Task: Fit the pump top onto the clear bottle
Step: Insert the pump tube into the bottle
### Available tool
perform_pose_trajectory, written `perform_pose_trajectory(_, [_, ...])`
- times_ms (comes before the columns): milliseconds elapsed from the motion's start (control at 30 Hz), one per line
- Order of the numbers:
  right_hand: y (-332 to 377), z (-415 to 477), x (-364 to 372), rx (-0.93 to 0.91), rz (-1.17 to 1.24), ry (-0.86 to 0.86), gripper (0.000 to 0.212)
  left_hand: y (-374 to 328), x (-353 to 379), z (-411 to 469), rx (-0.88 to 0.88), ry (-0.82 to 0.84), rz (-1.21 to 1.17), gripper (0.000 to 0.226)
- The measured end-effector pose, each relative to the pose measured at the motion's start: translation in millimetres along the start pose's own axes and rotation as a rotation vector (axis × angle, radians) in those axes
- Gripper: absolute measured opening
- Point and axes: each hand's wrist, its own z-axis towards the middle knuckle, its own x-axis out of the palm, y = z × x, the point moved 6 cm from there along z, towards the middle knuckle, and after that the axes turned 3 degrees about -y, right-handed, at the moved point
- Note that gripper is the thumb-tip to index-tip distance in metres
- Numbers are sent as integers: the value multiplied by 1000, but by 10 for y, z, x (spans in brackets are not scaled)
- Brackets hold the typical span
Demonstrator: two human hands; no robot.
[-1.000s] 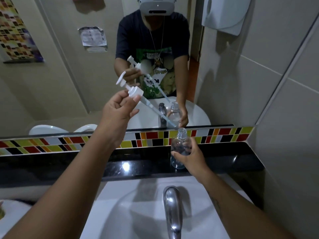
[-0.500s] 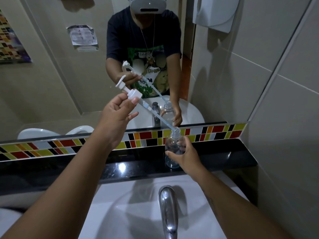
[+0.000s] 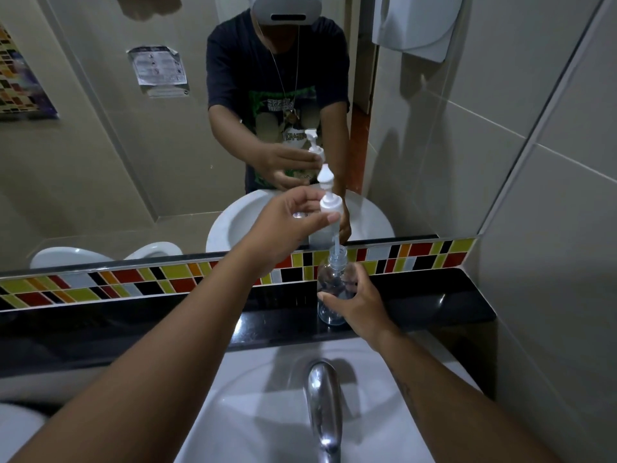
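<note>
White pump top (image 3: 329, 198) pinched in left fingers (image 3: 329, 218), right fingers (image 3: 325, 297) around clear bottle (image 3: 330, 285).

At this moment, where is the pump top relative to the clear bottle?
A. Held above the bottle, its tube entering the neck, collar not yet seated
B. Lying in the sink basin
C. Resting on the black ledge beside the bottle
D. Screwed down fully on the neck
A: the left hand holds the pump top upright above the clear bottle, tube running into the neck, collar clear of it; the right hand grips the bottle on the black ledge.
</note>
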Motion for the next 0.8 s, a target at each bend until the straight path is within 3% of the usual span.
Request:
perform_pose_trajectory(433, [-10, 71, -5, 61, -94, -83, 63, 473, 184, 11, -112, 131, 189, 19])
perform_pose_trajectory(800, [-35, 60, -2, 54, -80, -76, 63, 689, 276, -82, -155, 135, 77, 23])
